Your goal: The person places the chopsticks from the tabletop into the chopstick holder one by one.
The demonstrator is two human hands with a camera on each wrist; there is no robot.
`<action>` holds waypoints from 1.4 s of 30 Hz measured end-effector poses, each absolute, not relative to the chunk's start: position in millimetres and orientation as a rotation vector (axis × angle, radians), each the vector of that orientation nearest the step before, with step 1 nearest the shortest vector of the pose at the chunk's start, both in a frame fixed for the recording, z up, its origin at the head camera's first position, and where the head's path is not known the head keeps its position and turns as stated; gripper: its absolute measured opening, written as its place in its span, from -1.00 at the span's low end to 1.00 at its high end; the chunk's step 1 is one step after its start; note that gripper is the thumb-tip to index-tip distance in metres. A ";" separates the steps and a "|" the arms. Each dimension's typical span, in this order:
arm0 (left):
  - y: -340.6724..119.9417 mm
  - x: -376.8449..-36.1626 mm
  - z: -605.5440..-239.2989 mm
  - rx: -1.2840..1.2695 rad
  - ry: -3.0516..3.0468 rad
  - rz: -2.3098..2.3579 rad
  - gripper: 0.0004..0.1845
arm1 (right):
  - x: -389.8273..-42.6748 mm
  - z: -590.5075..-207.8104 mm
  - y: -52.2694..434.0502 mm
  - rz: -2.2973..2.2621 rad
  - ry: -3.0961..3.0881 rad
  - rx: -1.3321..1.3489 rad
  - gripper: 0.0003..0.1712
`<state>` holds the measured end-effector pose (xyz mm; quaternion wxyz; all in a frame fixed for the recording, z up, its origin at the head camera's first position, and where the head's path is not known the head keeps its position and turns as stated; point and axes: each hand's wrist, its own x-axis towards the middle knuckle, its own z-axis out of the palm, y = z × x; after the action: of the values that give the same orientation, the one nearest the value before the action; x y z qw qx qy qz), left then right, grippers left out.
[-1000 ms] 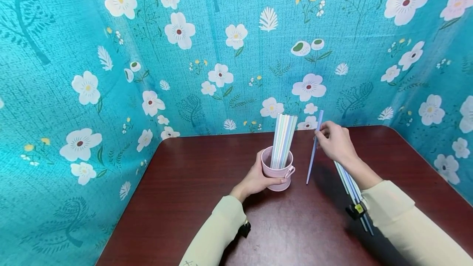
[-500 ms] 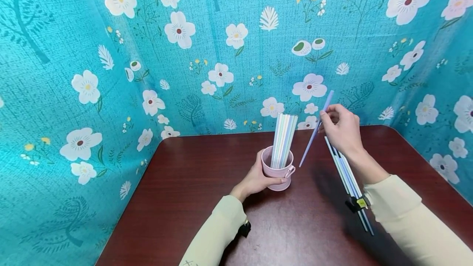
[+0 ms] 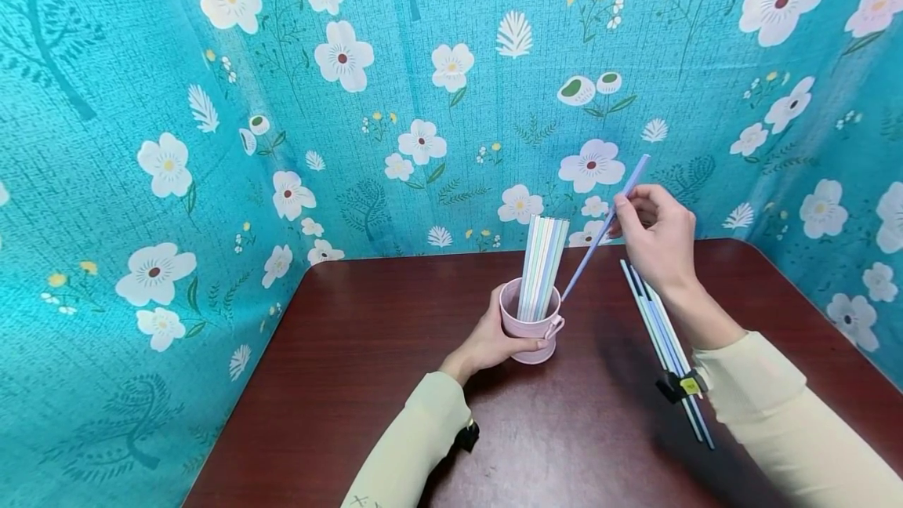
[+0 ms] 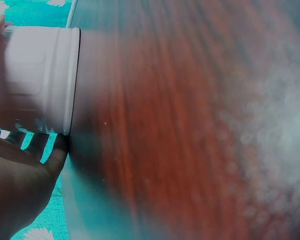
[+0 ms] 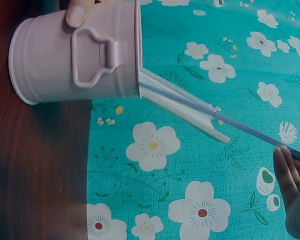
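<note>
Behind the dark red-brown tabletop (image 3: 395, 382) stands a turquoise cloth wall (image 3: 212, 100) printed with white flowers, and it closes the place on three sides.

On the tabletop, near the middle, stands a pink cup (image 3: 529, 332) with a small handle on its side. It holds a bundle of pale straws (image 3: 542, 265) that rise upright above its rim. The left hand (image 3: 494, 339) has its grip around the cup: the fingers curl around the far side and the thumb lies across the front, just beside the handle. In the left wrist view the cup wall is seen against the palm, but this picture is blurred.

The right hand (image 3: 659, 237) is raised above the tabletop, to the right of the cup. Its grip is a pinch of the fingertips on a single lilac-blue straw (image 3: 600, 235). This straw is tilted, with its lower end just at the cup rim beside the bundle and its upper end pointing up to the right.

More straws (image 3: 652, 312) lie flat in a loose row on the tabletop, under the right forearm.
</note>
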<state>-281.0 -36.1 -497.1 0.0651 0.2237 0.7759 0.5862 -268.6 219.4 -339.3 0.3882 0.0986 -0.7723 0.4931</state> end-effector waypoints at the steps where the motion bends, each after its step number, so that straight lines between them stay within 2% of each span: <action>1: -36.1 -280.8 -496.9 0.674 2.341 1.768 0.17 | -268.2 -338.0 218.0 1.267 -1.953 0.258 -0.78; 10: -35.2 -281.6 -497.3 0.681 2.331 1.777 0.16 | -252.3 -323.0 195.0 1.308 -1.938 0.329 -0.81; 25: -34.5 -283.1 -500.6 0.696 2.352 1.785 0.18 | -270.9 -369.4 189.5 1.295 -2.090 0.388 -0.84; 36: -34.9 -284.4 -502.1 0.687 2.358 1.775 0.18 | -259.9 -365.8 173.6 1.313 -2.106 0.441 -0.91; 39: -34.3 -277.0 -491.2 0.673 2.346 1.790 0.18 | -254.0 -361.7 169.5 1.322 -2.116 0.469 -0.92; 42: -33.9 -268.6 -478.4 0.663 2.326 1.806 0.16 | -262.6 -372.7 173.8 1.337 -2.137 0.471 -0.91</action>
<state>-268.6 -33.9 -478.4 0.0614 0.2192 0.7692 0.5971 -262.6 173.8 -372.7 0.2846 0.1762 -0.7989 0.4997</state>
